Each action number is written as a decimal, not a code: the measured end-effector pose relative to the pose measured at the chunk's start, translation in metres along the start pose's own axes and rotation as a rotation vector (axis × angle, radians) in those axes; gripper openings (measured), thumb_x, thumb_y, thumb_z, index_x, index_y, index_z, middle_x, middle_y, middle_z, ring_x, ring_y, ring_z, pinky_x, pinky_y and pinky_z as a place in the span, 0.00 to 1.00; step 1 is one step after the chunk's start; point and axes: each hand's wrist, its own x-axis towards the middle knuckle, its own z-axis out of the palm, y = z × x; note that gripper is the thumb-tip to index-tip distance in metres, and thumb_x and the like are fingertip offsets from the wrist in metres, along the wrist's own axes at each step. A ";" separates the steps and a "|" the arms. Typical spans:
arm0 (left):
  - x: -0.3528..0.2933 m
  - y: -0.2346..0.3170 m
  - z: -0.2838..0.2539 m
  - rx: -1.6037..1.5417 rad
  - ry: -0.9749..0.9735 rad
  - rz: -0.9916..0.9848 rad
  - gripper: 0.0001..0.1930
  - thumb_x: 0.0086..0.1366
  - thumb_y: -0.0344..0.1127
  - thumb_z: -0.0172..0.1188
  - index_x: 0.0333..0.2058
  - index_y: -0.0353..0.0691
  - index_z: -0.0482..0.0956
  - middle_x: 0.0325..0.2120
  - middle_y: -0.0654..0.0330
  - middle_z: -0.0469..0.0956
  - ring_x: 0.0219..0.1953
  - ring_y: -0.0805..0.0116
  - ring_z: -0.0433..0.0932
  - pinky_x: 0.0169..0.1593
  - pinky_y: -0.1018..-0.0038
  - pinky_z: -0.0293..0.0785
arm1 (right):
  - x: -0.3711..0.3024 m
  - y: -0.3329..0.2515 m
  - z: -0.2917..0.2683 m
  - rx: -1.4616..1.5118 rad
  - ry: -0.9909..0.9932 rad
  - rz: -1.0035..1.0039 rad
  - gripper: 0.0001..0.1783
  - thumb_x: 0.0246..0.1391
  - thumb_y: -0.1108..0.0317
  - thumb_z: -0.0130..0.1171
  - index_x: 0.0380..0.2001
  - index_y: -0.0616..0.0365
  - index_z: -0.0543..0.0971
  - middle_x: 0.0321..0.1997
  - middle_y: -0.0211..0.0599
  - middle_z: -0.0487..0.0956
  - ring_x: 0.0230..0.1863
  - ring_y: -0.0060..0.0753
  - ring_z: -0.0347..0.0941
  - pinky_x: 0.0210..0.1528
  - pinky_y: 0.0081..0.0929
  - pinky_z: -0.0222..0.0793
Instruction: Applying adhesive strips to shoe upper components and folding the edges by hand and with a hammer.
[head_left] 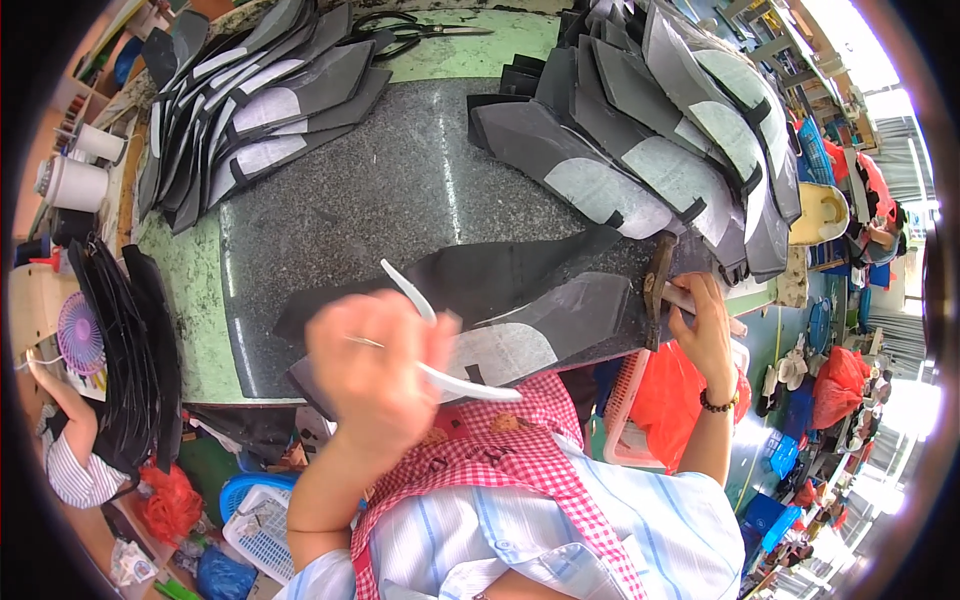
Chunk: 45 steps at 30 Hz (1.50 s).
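My left hand (375, 360) is blurred by motion above the near edge of the dark slab, its fingers curled. A white curved strip (470, 385) shows on both sides of the fist and seems held in it. A thin shiny line crosses the fingers; I cannot make out what it is. My right hand (708, 325) is closed round the handle of a hammer (658, 285) at the slab's right edge. Between the hands lies a dark grey panel (585, 310) with a whitish patch, partly hidden by my left hand. Beyond it lies a black strip of material (500, 270).
The speckled stone slab (360, 205) rests on a worn green table (180, 270). Stacks of patched grey panels stand far left (265, 105) and far right (640, 130). Scissors (420, 32) lie at the back. A pink basket (625, 405) with red plastic stands by my right arm; another person's arm (65, 400) shows left.
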 end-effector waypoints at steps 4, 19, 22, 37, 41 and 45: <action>0.062 -0.020 -0.018 0.082 0.182 -0.271 0.11 0.62 0.31 0.65 0.31 0.34 0.70 0.24 0.55 0.70 0.24 0.51 0.73 0.29 0.57 0.68 | 0.010 0.002 0.006 -0.043 0.003 -0.007 0.14 0.38 0.77 0.56 0.34 0.63 0.73 0.35 0.47 0.73 0.40 0.53 0.72 0.41 0.41 0.69; -0.029 0.015 0.045 -0.211 -0.350 -0.017 0.20 0.53 0.36 0.69 0.44 0.33 0.80 0.41 0.56 0.76 0.42 0.58 0.74 0.46 0.64 0.71 | 0.007 -0.118 -0.016 0.504 -0.286 -0.287 0.15 0.56 0.73 0.63 0.47 0.60 0.78 0.31 0.41 0.81 0.32 0.44 0.82 0.32 0.33 0.76; -0.032 0.021 0.049 -0.115 -0.341 0.063 0.19 0.54 0.37 0.68 0.43 0.34 0.81 0.40 0.57 0.77 0.41 0.59 0.74 0.46 0.64 0.72 | 0.018 -0.124 0.000 0.460 -0.288 -0.326 0.14 0.56 0.72 0.63 0.46 0.58 0.78 0.31 0.43 0.79 0.30 0.50 0.80 0.28 0.35 0.76; -0.035 0.025 0.048 0.092 -0.277 0.260 0.14 0.55 0.32 0.64 0.38 0.27 0.83 0.33 0.55 0.76 0.35 0.63 0.73 0.42 0.68 0.70 | 0.037 -0.136 0.024 0.271 -0.347 -0.454 0.19 0.51 0.73 0.61 0.46 0.58 0.68 0.28 0.49 0.76 0.27 0.57 0.76 0.27 0.46 0.72; -0.038 0.021 0.051 0.080 -0.271 0.229 0.14 0.54 0.33 0.64 0.35 0.27 0.83 0.33 0.53 0.76 0.35 0.62 0.74 0.42 0.68 0.71 | 0.045 -0.144 0.017 0.180 -0.410 -0.457 0.19 0.54 0.73 0.60 0.47 0.57 0.68 0.28 0.49 0.76 0.26 0.58 0.75 0.26 0.47 0.72; -0.035 0.024 0.049 0.071 -0.287 0.231 0.13 0.54 0.34 0.64 0.32 0.28 0.83 0.33 0.51 0.76 0.35 0.60 0.74 0.42 0.67 0.71 | 0.038 -0.140 0.028 0.187 -0.410 -0.502 0.18 0.57 0.69 0.58 0.50 0.56 0.69 0.25 0.48 0.76 0.25 0.57 0.76 0.24 0.46 0.71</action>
